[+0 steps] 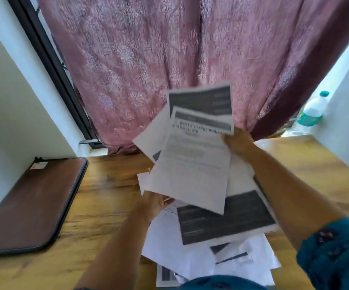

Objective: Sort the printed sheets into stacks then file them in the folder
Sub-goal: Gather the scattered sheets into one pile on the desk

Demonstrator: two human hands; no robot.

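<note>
A person in teal patterned sleeves (334,254) is holding a fanned bunch of white printed sheets with dark grey header bands (192,164) up above the wooden bench (98,206). The right hand (239,143) is gripping the bunch at its upper right edge, fingers curled round the paper, so the sheets are lying to the left of and below that hand. The left hand (155,203) is pinching the bunch at its lower left corner, the sheets rising above and to the right of it. Beneath both forearms, a loose heap of more white printed pages (221,248) is lying spread on the bench toward its near edge. A closed brown leather-look folder with dark edging (33,204) is resting at the bench's left edge, well apart from the hands. A clear plastic bottle with a teal cap and label (313,110) is standing by the far right corner, beside the pink patterned curtain (159,59).
</note>
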